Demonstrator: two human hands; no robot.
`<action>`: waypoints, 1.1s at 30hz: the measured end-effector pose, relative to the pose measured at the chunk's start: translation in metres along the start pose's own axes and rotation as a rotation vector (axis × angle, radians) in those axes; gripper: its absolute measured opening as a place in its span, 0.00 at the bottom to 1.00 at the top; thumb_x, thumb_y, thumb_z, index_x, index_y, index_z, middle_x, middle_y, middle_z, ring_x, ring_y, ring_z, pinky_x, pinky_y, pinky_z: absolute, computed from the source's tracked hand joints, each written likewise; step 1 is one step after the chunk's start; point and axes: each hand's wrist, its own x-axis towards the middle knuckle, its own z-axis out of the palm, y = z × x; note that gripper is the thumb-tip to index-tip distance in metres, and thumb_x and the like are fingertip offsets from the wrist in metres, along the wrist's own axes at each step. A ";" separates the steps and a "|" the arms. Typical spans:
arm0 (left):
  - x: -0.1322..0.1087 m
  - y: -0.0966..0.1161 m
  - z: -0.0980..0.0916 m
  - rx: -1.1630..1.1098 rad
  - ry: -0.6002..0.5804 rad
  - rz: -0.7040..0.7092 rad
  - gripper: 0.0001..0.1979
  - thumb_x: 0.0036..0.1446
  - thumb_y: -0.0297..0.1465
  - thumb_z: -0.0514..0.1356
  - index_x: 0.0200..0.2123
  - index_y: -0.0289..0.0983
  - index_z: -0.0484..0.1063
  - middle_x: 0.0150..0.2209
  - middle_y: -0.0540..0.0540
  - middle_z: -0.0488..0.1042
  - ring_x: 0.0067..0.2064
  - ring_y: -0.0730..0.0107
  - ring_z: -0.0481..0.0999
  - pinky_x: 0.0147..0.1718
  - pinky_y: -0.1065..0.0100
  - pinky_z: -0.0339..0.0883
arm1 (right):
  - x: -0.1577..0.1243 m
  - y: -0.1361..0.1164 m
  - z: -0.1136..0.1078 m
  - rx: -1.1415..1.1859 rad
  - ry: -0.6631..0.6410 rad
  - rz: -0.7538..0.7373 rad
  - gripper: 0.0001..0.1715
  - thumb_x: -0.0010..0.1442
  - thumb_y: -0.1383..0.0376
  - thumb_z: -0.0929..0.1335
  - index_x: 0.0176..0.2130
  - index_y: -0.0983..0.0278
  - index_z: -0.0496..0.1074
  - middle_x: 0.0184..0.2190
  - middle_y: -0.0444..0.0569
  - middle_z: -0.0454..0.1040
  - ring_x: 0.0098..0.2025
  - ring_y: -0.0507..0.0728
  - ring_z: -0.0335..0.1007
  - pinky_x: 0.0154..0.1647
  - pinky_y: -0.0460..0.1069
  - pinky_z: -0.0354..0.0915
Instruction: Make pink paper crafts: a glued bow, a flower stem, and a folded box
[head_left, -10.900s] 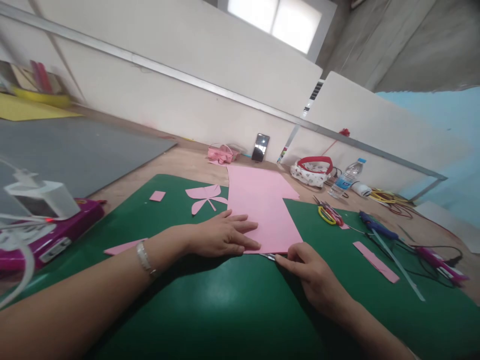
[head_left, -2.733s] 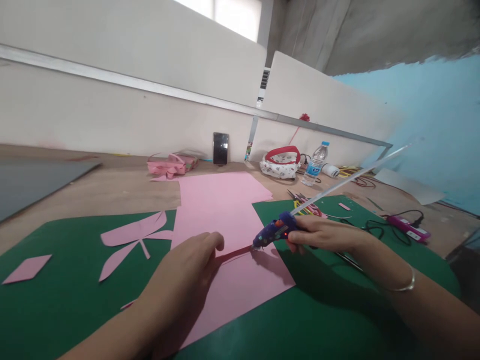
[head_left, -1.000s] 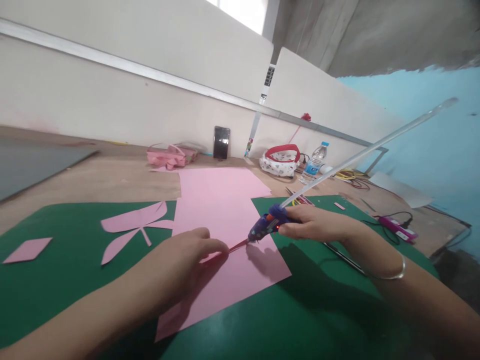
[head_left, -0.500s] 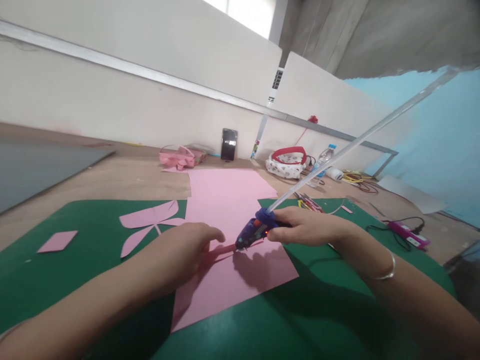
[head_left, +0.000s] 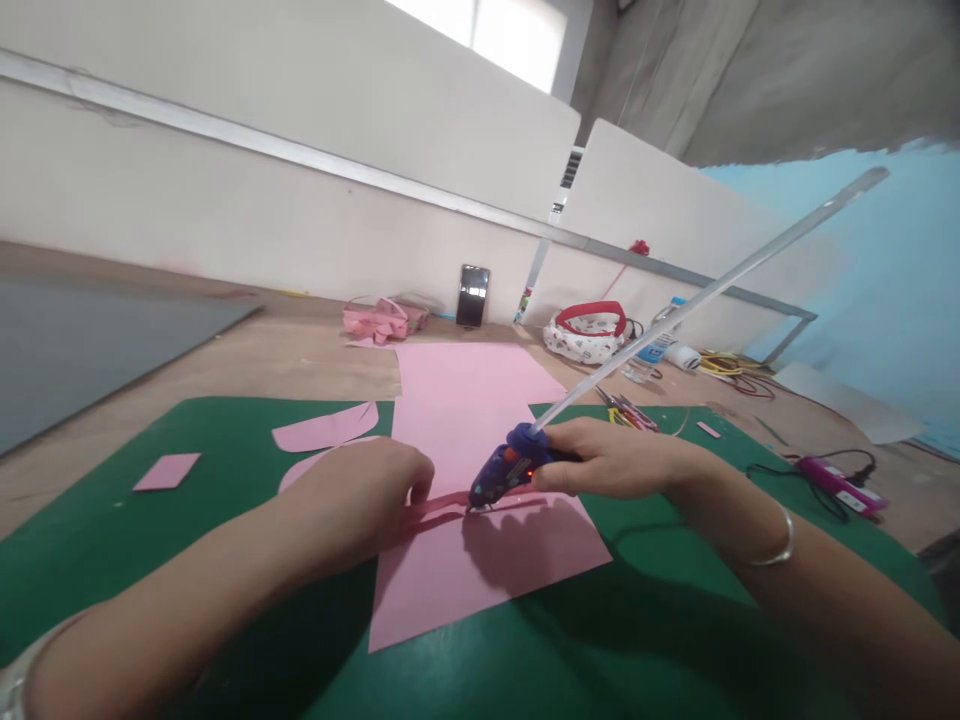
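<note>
My right hand (head_left: 600,458) is wrapped round a blue hot glue gun (head_left: 499,472), from whose back a long clear glue stick (head_left: 705,295) rises to the upper right. The gun's nozzle points down at a narrow pink paper strip (head_left: 442,503). With closed fingers, my left hand (head_left: 379,490) grips the strip's left end. Beneath both hands lies pink paper (head_left: 495,570), and the strip runs across it. Two cut pink petal shapes, one being the upper petal (head_left: 326,428), lie left of it, partly behind my left hand.
A pink paper square (head_left: 167,472) lies on the green mat (head_left: 247,420) at left. Along the back stand a pink paper item (head_left: 382,322), a phone (head_left: 472,296), a white pouch (head_left: 585,335) and a bottle (head_left: 649,355). Tools (head_left: 630,412) and a purple power strip (head_left: 840,485) sit at right.
The nozzle has shifted slightly left along the strip, nearer my left hand, which now covers more of the petals. The whole view has swung a little to the left.
</note>
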 end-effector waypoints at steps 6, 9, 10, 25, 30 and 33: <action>-0.003 0.006 0.005 -0.042 0.036 0.032 0.09 0.48 0.31 0.54 0.24 0.42 0.73 0.29 0.44 0.76 0.29 0.61 0.72 0.24 0.66 0.54 | -0.006 0.000 -0.006 -0.064 -0.004 0.041 0.17 0.62 0.56 0.63 0.41 0.66 0.71 0.35 0.48 0.71 0.36 0.55 0.65 0.35 0.48 0.61; -0.004 0.008 0.011 -0.068 0.046 0.070 0.09 0.48 0.29 0.53 0.28 0.43 0.74 0.30 0.45 0.76 0.29 0.62 0.72 0.24 0.67 0.55 | -0.019 0.004 -0.013 -0.088 0.024 0.097 0.17 0.62 0.55 0.63 0.39 0.65 0.71 0.33 0.48 0.70 0.34 0.55 0.65 0.33 0.48 0.60; -0.004 0.009 0.014 -0.075 0.052 0.078 0.10 0.50 0.29 0.53 0.31 0.43 0.74 0.30 0.45 0.76 0.29 0.62 0.72 0.24 0.67 0.55 | -0.023 0.005 -0.015 -0.086 0.036 0.108 0.16 0.61 0.55 0.63 0.39 0.65 0.71 0.32 0.48 0.69 0.33 0.55 0.65 0.32 0.48 0.60; 0.007 0.020 0.033 -0.169 0.099 0.076 0.07 0.48 0.26 0.51 0.25 0.40 0.68 0.30 0.47 0.74 0.30 0.65 0.71 0.26 0.68 0.56 | -0.015 0.001 0.002 -0.013 0.025 0.038 0.16 0.62 0.57 0.63 0.42 0.65 0.71 0.33 0.46 0.71 0.35 0.54 0.66 0.35 0.47 0.62; 0.007 0.020 0.032 -0.180 0.101 0.079 0.08 0.48 0.26 0.51 0.26 0.40 0.70 0.31 0.46 0.74 0.31 0.66 0.71 0.26 0.68 0.57 | -0.016 0.002 0.001 0.008 0.015 0.081 0.16 0.61 0.57 0.64 0.42 0.65 0.71 0.33 0.46 0.71 0.34 0.54 0.66 0.34 0.47 0.62; 0.005 0.020 0.031 -0.175 0.100 0.088 0.08 0.50 0.27 0.52 0.27 0.40 0.71 0.32 0.46 0.74 0.31 0.67 0.70 0.26 0.69 0.56 | -0.022 0.005 -0.002 -0.011 0.045 0.100 0.16 0.61 0.57 0.63 0.43 0.65 0.71 0.33 0.46 0.71 0.34 0.54 0.65 0.33 0.47 0.61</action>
